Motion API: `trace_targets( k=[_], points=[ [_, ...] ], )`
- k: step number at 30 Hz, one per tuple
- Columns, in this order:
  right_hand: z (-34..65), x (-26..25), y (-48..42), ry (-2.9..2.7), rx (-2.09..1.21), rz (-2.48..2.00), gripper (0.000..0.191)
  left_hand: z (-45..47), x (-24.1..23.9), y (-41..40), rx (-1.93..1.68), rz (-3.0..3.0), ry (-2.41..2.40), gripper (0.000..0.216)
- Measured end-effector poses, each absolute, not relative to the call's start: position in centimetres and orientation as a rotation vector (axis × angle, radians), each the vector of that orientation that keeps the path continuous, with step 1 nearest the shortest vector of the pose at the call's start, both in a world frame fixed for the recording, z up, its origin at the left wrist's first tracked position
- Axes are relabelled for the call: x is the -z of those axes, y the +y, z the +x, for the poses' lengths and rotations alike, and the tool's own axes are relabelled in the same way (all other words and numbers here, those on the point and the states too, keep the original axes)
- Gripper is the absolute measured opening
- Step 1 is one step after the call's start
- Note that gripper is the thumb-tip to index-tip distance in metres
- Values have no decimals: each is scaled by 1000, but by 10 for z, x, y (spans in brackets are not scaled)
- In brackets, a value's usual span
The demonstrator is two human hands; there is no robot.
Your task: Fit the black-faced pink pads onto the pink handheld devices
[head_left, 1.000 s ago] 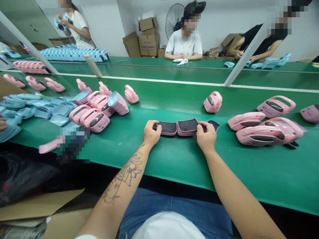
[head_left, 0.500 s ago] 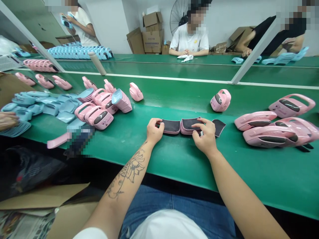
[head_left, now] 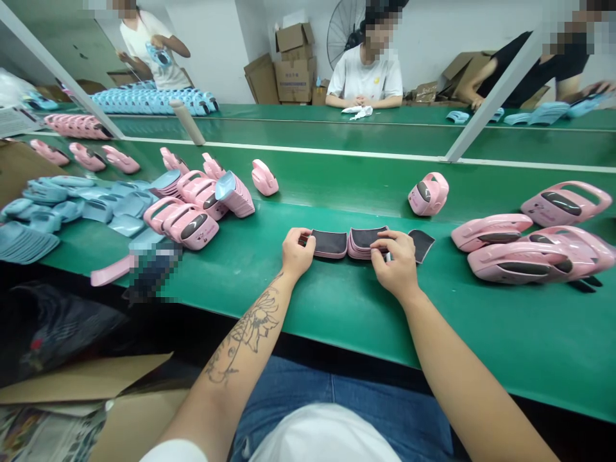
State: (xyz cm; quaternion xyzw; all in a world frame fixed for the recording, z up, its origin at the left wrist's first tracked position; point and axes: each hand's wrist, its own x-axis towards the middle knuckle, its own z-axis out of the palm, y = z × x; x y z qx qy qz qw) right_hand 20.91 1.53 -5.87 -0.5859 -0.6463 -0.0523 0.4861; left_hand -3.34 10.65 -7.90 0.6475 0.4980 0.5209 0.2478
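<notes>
Two short stacks of curved pink pieces with dark faces lie side by side on the green bench. My left hand (head_left: 296,253) closes its thumb and fingers on the outer end of the left stack (head_left: 330,244). Bent over the near right edge of the right stack (head_left: 364,242), my right hand (head_left: 398,264) pinches it; a small pale bit shows by its fingers. Just beyond that hand lies a single dark curved piece (head_left: 423,245), partly covered by it. How many pieces each hand grips is hidden.
Pink handled housings (head_left: 517,260) lie to the right, and more pink housings (head_left: 195,228) stand to the left. Past those are blue curved pieces (head_left: 128,215). One pink unit (head_left: 428,194) sits ahead on the belt. Across the bench, people sit or stand; a slanted post (head_left: 495,96) rises at right.
My hands and the two stacks have barely moved. At far left, another person's hand has left the blue pieces. Across the bench, the person at left has lowered a blue unit.
</notes>
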Motion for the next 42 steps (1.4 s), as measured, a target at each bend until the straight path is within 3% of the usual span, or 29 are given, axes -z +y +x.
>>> trace_targets(
  k=[25,42],
  points=[
    [209,55,13,-1667,109,-1433,20,-33,79,107,-1425,1774,1348,7],
    [207,55,12,-1690,138,-1442,17,-33,78,107,-1417,1784,1352,7]
  ],
)
